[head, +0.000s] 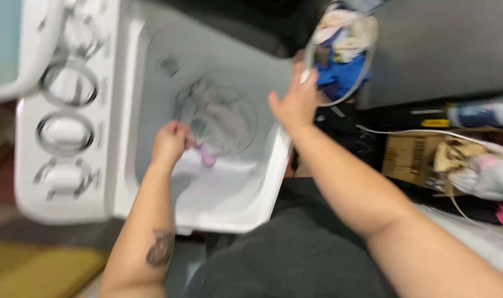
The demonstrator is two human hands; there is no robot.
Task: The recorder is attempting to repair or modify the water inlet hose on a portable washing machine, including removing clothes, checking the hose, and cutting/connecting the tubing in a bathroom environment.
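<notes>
Left hand (170, 142) is gripping wet laundry (215, 118) inside the washer tub (229, 193) — right hand (295, 102), fingers open, is bracing on the rim for balance.

Grey-pink laundry (210, 124) bunched inside white washer tub (218, 193).

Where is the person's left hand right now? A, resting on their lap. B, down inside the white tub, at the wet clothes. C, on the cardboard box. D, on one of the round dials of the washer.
B: the left hand reaches down into the white tub and closes on the grey and pink clothes there, clear of the dials.
</notes>
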